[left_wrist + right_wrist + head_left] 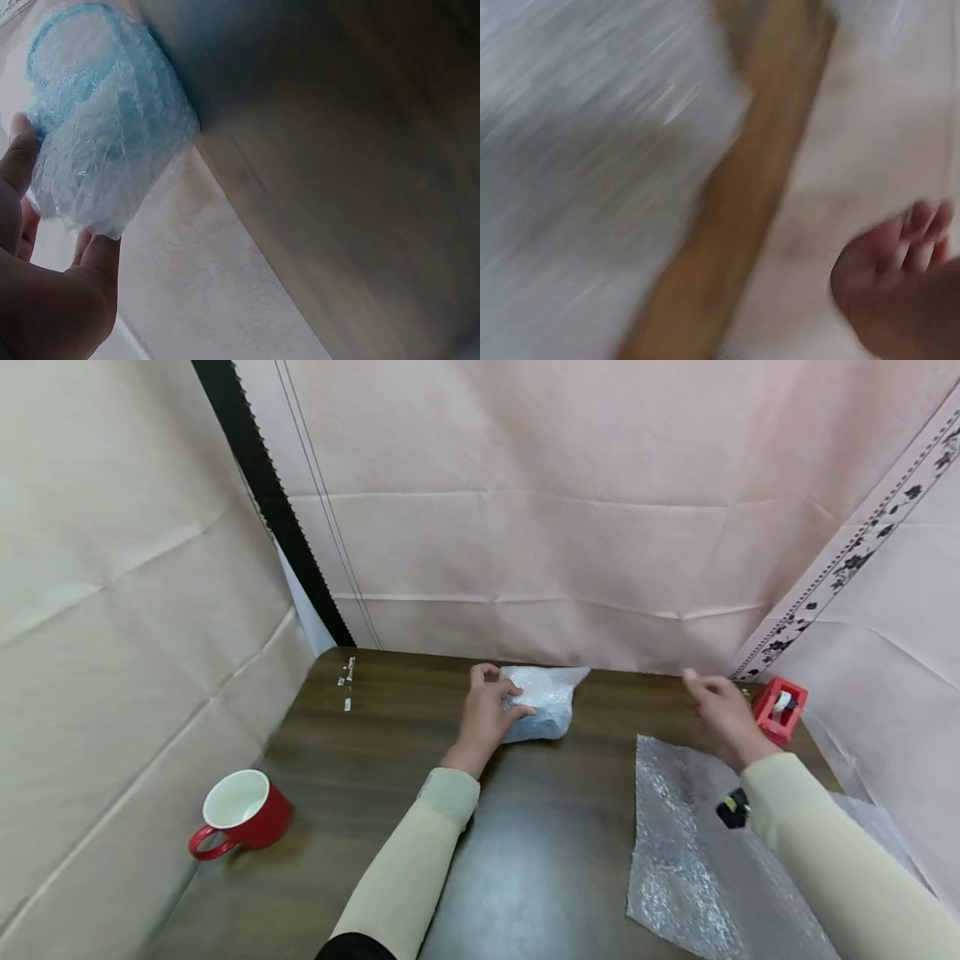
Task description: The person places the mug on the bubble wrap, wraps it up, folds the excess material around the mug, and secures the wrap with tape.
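One bubble-wrapped bundle (550, 702), blue showing through, rests near the back edge of the surface (555, 827), and the left hand (483, 718) is clamped on its left side, thumb over the front. The right hand (723, 718) is raised toward the back right, near the red dispenser (780, 712) and well apart from the bundle; it is blurred in its wrist view, so whether its fingertips are together on something I cannot tell. Holding the bundle closed looks like the step in hand, and it should go best with the thumb flat across the loose edge, firm enough that the layers cannot spring apart yet not so hard that bubbles burst, the base steady against the surface, the flared upper right corner folded down snugly. Counted: two hands, one bundle, one dispenser, one red mug (262, 822) upright at the left, white inside, and at least one clear sheet (667, 860) at the right, partly hidden by the right sleeve (847, 860); the scraps (347, 703) at the back left are a few, too small to number surely
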Motion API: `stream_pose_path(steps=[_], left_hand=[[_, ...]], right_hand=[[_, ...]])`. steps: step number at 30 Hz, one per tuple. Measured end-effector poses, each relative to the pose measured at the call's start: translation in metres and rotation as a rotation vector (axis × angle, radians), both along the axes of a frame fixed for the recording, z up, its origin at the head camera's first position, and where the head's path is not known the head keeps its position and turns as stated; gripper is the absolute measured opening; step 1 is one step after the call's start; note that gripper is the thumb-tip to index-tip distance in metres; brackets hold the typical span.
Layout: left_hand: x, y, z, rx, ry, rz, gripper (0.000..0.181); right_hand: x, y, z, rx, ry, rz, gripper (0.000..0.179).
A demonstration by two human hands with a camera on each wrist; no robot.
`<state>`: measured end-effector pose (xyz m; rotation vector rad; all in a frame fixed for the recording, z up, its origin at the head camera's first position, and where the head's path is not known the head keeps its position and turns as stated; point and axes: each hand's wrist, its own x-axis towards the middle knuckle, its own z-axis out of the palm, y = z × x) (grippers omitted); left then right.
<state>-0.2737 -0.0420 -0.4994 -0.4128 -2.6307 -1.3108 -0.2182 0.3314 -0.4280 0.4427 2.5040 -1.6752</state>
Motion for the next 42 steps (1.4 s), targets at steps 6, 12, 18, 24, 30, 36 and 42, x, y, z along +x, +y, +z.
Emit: stream_pose_path(steps=[6, 12, 18, 24, 30, 36, 42], left_hand=[[0.001, 0.002, -0.006, 0.007, 0.006, -0.018, 0.034], [0.0, -0.005, -0.002, -0.032, 0.071, -0.021, 0.034], [0.0, -0.005, -0.003, -0.012, 0.073, -0.03, 0.031], [0.002, -0.004, -0.008, -0.006, 0.095, -0.01, 0.024], [0.004, -0.005, -0.008, -0.034, 0.136, 0.0, 0.021], [0.005, -0.003, -0.004, -0.052, 0.107, -0.009, 0.023], [0.005, -0.003, -0.002, -0.077, 0.118, -0.004, 0.024]], right_hand=[[-0.053, -0.104, 0.018, 0.048, 0.062, 0.324, 0.03], [-0.08, -0.17, 0.033, 0.159, 0.052, 0.602, 0.031], [-0.094, -0.197, 0.031, 0.259, -0.002, 0.681, 0.024], [-0.101, -0.213, 0.029, 0.37, -0.029, 0.715, 0.019], [-0.107, -0.223, 0.027, 0.387, -0.07, 0.753, 0.016], [-0.111, -0.228, 0.025, 0.455, -0.121, 0.723, 0.014], [-0.111, -0.23, 0.028, 0.384, -0.168, 0.683, 0.016]])
